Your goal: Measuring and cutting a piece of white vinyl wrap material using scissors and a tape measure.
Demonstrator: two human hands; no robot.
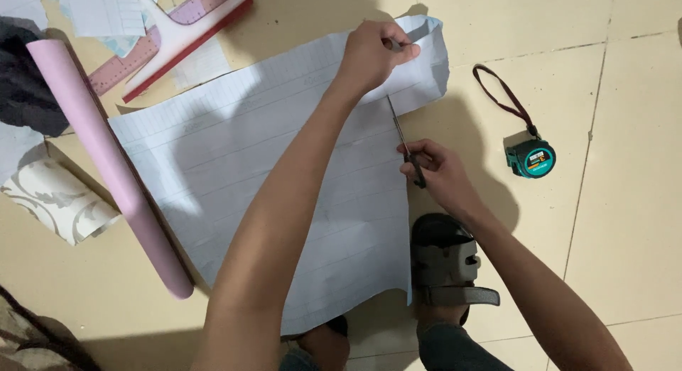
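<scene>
Two hands work one lined sheet of paper (270,172) spread flat on the tiled floor (639,200).

Scissors (403,140) lie along the sheet's right edge, long axis running away from the person, blades pointing up the picture toward the far curled corner; the right hand (435,171) is closed through the handles, nearer the body, with the uncut stretch lying ahead of it. The left hand (371,53), reaching across the sheet, pinches that far corner and lifts it slightly. A sandalled foot (446,261) stands just beside the near edge. Farther out: a green tape measure (531,158) to the right, a pink roll (106,158) along the left edge, rulers (170,37) beyond.
</scene>
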